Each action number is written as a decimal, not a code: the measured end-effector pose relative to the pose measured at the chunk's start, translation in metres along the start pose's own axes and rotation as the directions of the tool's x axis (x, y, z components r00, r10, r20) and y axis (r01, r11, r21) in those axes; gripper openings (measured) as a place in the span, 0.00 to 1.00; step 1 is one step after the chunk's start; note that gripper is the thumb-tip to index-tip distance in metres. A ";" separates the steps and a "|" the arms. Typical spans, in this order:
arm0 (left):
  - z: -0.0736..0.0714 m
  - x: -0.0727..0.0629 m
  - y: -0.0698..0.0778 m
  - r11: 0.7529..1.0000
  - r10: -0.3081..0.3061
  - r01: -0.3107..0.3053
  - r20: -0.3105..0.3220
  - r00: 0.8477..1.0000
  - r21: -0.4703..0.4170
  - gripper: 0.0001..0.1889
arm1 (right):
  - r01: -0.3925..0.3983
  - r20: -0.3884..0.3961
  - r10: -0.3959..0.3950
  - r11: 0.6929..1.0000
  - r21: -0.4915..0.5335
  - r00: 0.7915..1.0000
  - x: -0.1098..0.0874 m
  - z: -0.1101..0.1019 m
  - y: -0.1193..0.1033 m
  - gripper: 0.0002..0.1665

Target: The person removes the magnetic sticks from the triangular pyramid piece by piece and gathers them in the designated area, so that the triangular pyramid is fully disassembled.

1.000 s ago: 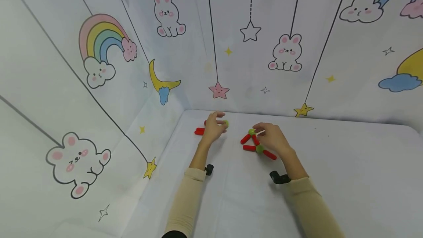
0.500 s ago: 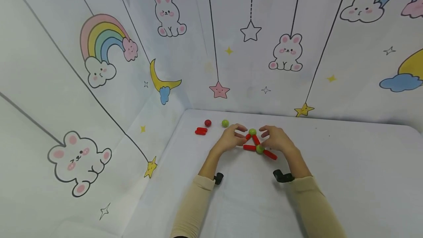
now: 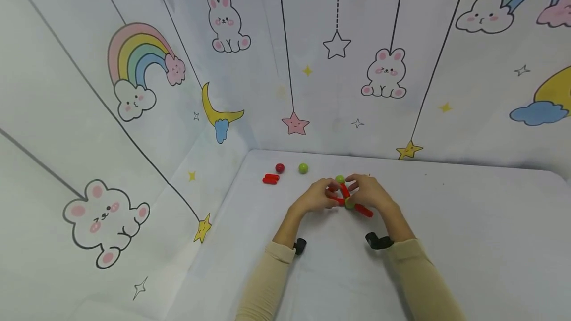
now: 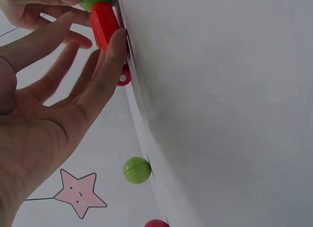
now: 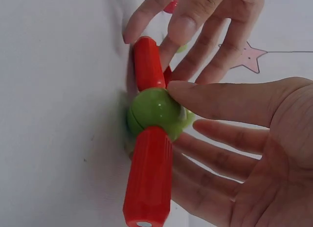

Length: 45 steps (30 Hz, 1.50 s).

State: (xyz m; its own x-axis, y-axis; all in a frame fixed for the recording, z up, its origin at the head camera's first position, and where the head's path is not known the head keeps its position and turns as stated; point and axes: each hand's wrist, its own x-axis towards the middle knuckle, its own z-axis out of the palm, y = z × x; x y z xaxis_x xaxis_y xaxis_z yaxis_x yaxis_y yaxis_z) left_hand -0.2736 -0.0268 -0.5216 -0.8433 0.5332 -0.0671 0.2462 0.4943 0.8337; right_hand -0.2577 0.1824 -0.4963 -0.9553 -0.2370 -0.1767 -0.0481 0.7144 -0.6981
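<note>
Here sits the red-and-green figure [image 3: 345, 190], on the desk [image 3: 330, 261] between both hands, light, stiff and slick by its look, so the ribbed red rods [image 5: 148, 183] should offer the surest hold, near green ball [image 5: 152, 108] steadied. Left hand [image 3: 316, 196]: fingers apart, one touching a rod; right hand [image 3: 369, 194]: fingers apart too, thumb at that ball.

The green ball [image 5: 152, 108] and ridged red rod [image 5: 149, 180] look plastic.
</note>
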 end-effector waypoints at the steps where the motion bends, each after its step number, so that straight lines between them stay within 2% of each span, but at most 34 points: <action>1: 0.000 -0.001 0.000 1.000 -0.010 0.010 -0.006 1.000 -0.001 0.23 | -0.001 0.002 0.001 1.000 0.002 1.000 0.000 0.002 0.000 0.39; 9: -0.002 -0.006 0.001 0.999 -0.050 0.050 -0.041 0.998 0.012 0.22 | 0.013 0.006 -0.013 1.000 0.011 1.000 0.003 0.010 -0.004 0.40; 15: -0.005 -0.009 0.002 0.993 -0.099 0.097 -0.020 0.995 -0.065 0.23 | 0.010 -0.008 -0.010 1.000 0.013 1.000 0.002 0.010 -0.003 0.37; 18: -0.004 -0.008 0.003 0.992 -0.100 0.099 -0.022 0.995 -0.073 0.23 | 0.002 -0.009 -0.002 1.000 0.019 1.000 0.001 0.010 -0.004 0.36; 23: -0.002 -0.007 0.001 0.994 -0.096 0.093 -0.043 0.994 -0.058 0.23 | -0.042 -0.020 0.043 0.998 0.040 0.999 -0.001 0.011 -0.004 0.36; 27: -0.002 -0.007 0.002 0.990 -0.118 0.112 -0.063 0.991 -0.085 0.22 | -0.066 -0.038 0.067 0.997 0.040 0.997 0.000 0.012 -0.002 0.37; 35: -0.003 -0.006 -0.002 0.985 -0.159 0.151 -0.108 0.981 -0.084 0.21 | -0.069 -0.044 0.070 0.997 0.036 0.997 0.000 0.011 -0.005 0.39; 45: -0.008 -0.010 -0.001 0.982 -0.172 0.155 -0.164 0.971 -0.110 0.22 | -0.031 -0.048 0.032 0.999 0.027 0.998 0.003 0.013 -0.007 0.38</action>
State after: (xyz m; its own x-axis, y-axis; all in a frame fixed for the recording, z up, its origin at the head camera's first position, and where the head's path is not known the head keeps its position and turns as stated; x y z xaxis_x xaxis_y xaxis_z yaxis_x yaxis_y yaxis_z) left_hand -0.2688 -0.0378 -0.5175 -0.9399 0.3201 -0.1187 0.0581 0.4926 0.8683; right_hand -0.2567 0.1683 -0.5008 -0.9693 -0.1822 -0.1652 -0.0109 0.7032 -0.7109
